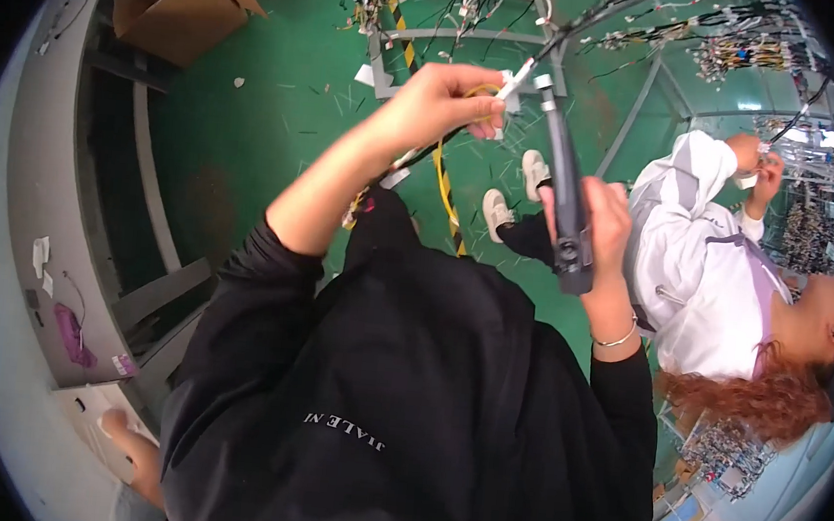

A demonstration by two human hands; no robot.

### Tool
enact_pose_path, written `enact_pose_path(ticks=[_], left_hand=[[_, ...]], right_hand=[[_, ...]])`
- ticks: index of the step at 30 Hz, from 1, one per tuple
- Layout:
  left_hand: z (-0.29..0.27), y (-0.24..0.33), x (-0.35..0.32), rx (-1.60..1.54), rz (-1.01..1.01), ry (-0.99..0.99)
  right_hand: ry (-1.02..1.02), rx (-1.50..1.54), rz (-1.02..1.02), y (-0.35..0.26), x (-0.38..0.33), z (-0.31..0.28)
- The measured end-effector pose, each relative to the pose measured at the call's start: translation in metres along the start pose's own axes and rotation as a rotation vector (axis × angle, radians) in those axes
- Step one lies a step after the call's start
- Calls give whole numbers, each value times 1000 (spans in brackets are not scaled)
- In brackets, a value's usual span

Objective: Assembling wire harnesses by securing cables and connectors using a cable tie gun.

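My left hand (454, 99) is closed in a pinch on a wire harness, at a white piece (517, 78) on its dark branch. A thin yellow wire (483, 88) loops by my fingers, and dark strands run back below the wrist. In my right hand (604, 221) is a long dark grey hand tool (566, 169) with a light tip (544, 82) pointing away from me. That tip sits just right of the white piece; whether they touch I cannot tell. The fingers behind the tool are partly hidden.
Bundles of wires (466, 5) hang on a grey metal frame (454, 36) ahead. To the right a co-worker in a white top (697, 253) handles wires. An open cardboard box (177, 7) and a grey bench (88, 333) stand left. Wire scraps litter the green floor (294, 84). Another person's arm (136, 449) shows lower left.
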State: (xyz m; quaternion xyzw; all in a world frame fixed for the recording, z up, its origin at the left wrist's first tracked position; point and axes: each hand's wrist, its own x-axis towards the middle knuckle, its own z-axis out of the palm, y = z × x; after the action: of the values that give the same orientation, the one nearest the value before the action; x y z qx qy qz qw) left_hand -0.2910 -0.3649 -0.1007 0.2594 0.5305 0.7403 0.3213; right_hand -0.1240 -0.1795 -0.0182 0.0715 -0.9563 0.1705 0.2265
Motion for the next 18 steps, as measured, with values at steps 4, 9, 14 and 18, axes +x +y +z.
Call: enact_pose_path(ticks=[4,9,14,18], left_hand=[[-54,-42,12,295,-317,-375],[-75,-93,26,387,-598,-273],[-85,-138,41,477,-597,-102],[-68,-169,37,598,-516,231]], right_hand=[[-102,157,197,31,-38,24],[-96,835,835,35,-90,74],[-209,475,674,47,-132,110],[-61,1108,1189,43,-179,141]])
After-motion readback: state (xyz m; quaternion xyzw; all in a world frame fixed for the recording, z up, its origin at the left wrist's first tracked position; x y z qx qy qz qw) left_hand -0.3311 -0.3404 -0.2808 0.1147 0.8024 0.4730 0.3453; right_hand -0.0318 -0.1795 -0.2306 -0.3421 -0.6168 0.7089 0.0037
